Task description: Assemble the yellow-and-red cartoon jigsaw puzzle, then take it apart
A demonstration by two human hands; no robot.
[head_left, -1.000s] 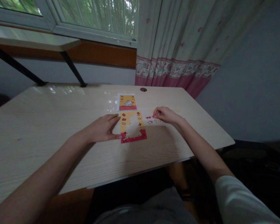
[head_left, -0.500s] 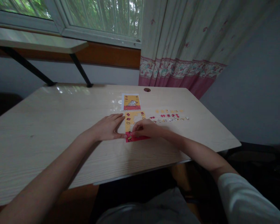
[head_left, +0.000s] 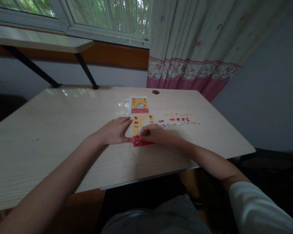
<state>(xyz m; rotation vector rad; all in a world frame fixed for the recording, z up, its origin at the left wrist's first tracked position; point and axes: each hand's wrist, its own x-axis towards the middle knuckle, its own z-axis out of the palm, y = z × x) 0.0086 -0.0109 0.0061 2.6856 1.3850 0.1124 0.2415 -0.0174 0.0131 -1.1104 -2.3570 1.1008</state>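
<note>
A partly assembled jigsaw puzzle (head_left: pixel 135 130) in yellow and red lies on the desk, with a pale gap in its middle. My left hand (head_left: pixel 116 130) rests flat at the puzzle's left edge, thumb and fingers spread apart along that side. Over the lower middle of the puzzle is my right hand (head_left: pixel 153 134), its thumb and index finger pinched together and pressed down near the red strip. Whatever sits between those fingertips is hidden. Just behind the puzzle lies a picture card (head_left: pixel 139 105) showing a white animal on yellow and red.
Loose jigsaw pieces (head_left: pixel 179 119) lie in rows right of the puzzle: yellow, red and whitish. The wooden desk (head_left: pixel 63 130) has a cable hole (head_left: pixel 155 92) near its back edge. A raised shelf (head_left: pixel 44 40) stands at the back left; a curtain (head_left: pixel 192 48) hangs behind.
The whole view has shifted slightly, so the desk appears a little further right and up. Both hands keep nearly the same places at the puzzle, the right one still pinched.
</note>
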